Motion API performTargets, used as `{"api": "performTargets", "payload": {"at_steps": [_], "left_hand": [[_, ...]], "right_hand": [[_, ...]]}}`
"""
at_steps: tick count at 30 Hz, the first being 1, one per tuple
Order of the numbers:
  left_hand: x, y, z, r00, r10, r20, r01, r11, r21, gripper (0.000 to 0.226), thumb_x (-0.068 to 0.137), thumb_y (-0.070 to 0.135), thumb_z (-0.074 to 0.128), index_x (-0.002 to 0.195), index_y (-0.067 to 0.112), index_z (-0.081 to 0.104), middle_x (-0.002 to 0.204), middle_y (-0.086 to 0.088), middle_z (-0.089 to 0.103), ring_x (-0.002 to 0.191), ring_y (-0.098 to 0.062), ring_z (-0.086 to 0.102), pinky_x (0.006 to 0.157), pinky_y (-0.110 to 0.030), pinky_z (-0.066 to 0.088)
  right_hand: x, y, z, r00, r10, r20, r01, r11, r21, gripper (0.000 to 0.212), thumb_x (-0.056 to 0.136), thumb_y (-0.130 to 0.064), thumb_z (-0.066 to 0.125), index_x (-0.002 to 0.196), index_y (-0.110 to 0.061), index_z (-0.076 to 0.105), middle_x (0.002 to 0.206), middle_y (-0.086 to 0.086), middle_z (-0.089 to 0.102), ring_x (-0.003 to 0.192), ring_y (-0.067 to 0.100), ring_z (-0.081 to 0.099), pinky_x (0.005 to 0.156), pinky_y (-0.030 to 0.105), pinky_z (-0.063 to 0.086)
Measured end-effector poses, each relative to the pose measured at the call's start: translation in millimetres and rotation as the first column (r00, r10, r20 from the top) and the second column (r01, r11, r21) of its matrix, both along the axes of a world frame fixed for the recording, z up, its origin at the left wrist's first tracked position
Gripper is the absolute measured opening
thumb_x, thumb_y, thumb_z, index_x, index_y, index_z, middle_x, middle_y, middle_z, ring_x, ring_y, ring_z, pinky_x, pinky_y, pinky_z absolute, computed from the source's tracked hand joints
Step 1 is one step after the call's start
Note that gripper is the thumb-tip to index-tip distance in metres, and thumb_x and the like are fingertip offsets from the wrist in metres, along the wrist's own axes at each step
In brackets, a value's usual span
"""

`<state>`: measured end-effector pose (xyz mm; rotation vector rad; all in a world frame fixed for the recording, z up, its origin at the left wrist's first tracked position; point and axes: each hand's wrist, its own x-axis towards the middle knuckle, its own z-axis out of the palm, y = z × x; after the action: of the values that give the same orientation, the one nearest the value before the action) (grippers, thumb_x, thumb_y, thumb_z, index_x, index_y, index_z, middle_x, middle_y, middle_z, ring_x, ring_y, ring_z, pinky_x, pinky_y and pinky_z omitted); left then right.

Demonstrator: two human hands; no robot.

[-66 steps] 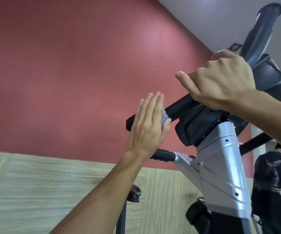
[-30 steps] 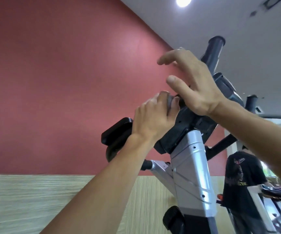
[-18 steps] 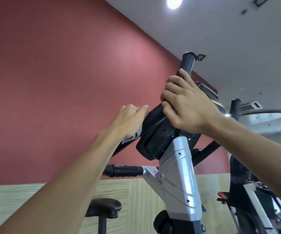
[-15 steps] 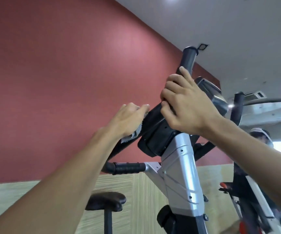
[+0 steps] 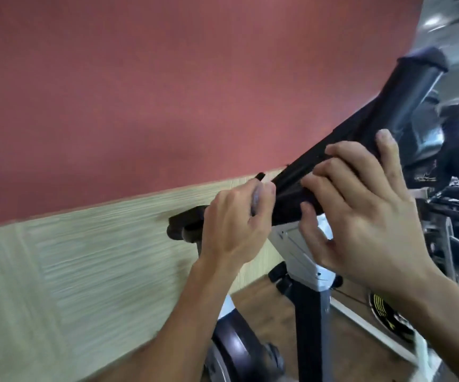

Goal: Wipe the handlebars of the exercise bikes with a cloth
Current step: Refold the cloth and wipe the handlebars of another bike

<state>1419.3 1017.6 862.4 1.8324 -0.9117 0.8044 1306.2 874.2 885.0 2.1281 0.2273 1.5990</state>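
My left hand [image 5: 231, 224] clenches the soft, limp cloth [image 5: 256, 198] against the rigid handlebar [image 5: 366, 128]; my right hand [image 5: 360, 213] grips it, steadying.

A red wall [image 5: 167, 78] fills the far upper scene above a pale wood-grain panel [image 5: 71, 266] at left. Brown wood flooring [image 5: 264, 312] lies low at centre. A dark-clothed person [image 5: 454, 142] stands blurred at far right.

Black handlebar [image 5: 404, 106] tilted (cloth [image 5: 256, 201] bunched)
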Motion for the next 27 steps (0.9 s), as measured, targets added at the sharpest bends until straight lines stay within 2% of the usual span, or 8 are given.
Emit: {"api": "performTargets", "payload": {"at_steps": [2, 6, 9, 12, 19, 23, 25, 27], "left_hand": [[-5, 1, 8, 0.997, -0.007, -0.078, 0.009, 1.0, 0.02, 0.05, 0.105, 0.041, 0.029, 0.059, 0.029, 0.047, 0.048, 0.007, 0.049, 0.05, -0.013, 0.049, 0.053, -0.033, 0.034], [-12, -14, 30, 0.977, 0.021, -0.213, 0.008, 0.991, 0.134, 0.051, 0.107, 0.03, 0.034, 0.076, 0.012, 0.07, 0.065, -0.003, 0.065, 0.063, -0.023, 0.058, 0.064, -0.042, 0.045], [-9, -22, 40, 0.983, -0.046, -0.177, 0.079, 0.98, 0.181, 0.055, 0.107, 0.034, 0.033, 0.068, 0.013, 0.066, 0.055, 0.001, 0.052, 0.056, -0.017, 0.05, 0.057, -0.035, 0.034], [4, -14, 33, 0.977, -0.18, -0.117, 0.201, 0.957, 0.209, 0.057, 0.106, 0.039, 0.03, 0.061, 0.018, 0.056, 0.051, 0.002, 0.043, 0.058, -0.023, 0.053, 0.058, -0.036, 0.037], [56, 25, 14, 0.955, -0.288, -0.072, 0.294, 0.885, 0.362, 0.052, 0.107, 0.041, 0.029, 0.07, 0.018, 0.055, 0.054, 0.004, 0.046, 0.059, -0.021, 0.054, 0.058, -0.037, 0.041], [92, 31, 39, 0.854, -0.45, -0.263, 0.517, 0.794, 0.32, 0.061, 0.106, 0.047, 0.033, 0.075, 0.009, 0.068, 0.063, -0.01, 0.065, 0.053, -0.023, 0.056, 0.057, -0.039, 0.047], [117, 36, 41, 0.81, -0.491, -0.32, 0.58, 0.752, 0.313, 0.06, 0.105, 0.05, 0.034, 0.078, 0.01, 0.07, 0.072, -0.012, 0.069, 0.058, -0.024, 0.06, 0.066, -0.048, 0.053], [135, 39, 32, 0.695, -0.546, -0.467, 0.704, 0.65, 0.288, 0.054, 0.104, 0.049, 0.036, 0.082, 0.015, 0.073, 0.083, -0.005, 0.073, 0.074, -0.019, 0.066, 0.084, -0.05, 0.053]], "right_hand": [[-7, 8, 0, 0.998, -0.049, -0.048, 0.051, 0.998, 0.044, 0.029, 0.094, -0.02, 0.055, 0.1, 0.001, 0.074, 0.103, 0.016, 0.07, 0.123, 0.041, 0.06, 0.127, 0.052, 0.014], [-15, 17, 2, 0.99, -0.063, -0.123, 0.081, 0.985, 0.149, 0.031, 0.093, -0.016, 0.053, 0.11, 0.0, 0.074, 0.115, 0.014, 0.071, 0.136, 0.037, 0.053, 0.127, 0.053, 0.01], [-15, 22, 3, 0.986, -0.07, -0.151, 0.101, 0.973, 0.208, 0.033, 0.091, -0.012, 0.052, 0.113, 0.002, 0.072, 0.122, 0.013, 0.071, 0.14, 0.034, 0.049, 0.127, 0.051, 0.008], [-18, 30, 4, 0.976, -0.142, -0.165, 0.178, 0.956, 0.233, 0.034, 0.091, -0.014, 0.051, 0.112, 0.0, 0.074, 0.124, 0.009, 0.072, 0.141, 0.031, 0.05, 0.125, 0.056, 0.013], [-7, 53, -6, 0.964, -0.226, -0.139, 0.264, 0.873, 0.41, 0.038, 0.094, -0.013, 0.046, 0.118, 0.004, 0.07, 0.128, 0.013, 0.068, 0.15, 0.028, 0.034, 0.105, 0.076, 0.035], [1, 72, -16, 0.95, -0.281, -0.137, 0.312, 0.824, 0.473, 0.039, 0.093, -0.01, 0.047, 0.121, 0.004, 0.069, 0.128, 0.015, 0.067, 0.15, 0.029, 0.031, 0.107, 0.078, 0.029], [13, 82, -22, 0.949, -0.276, -0.149, 0.314, 0.815, 0.487, 0.038, 0.093, -0.012, 0.047, 0.118, 0.001, 0.072, 0.123, 0.013, 0.07, 0.142, 0.03, 0.044, 0.106, 0.078, 0.031], [30, 90, -29, 0.93, -0.302, -0.209, 0.366, 0.812, 0.455, 0.039, 0.09, -0.013, 0.047, 0.116, -0.002, 0.074, 0.119, 0.01, 0.072, 0.127, 0.036, 0.057, 0.113, 0.072, 0.027]]}}
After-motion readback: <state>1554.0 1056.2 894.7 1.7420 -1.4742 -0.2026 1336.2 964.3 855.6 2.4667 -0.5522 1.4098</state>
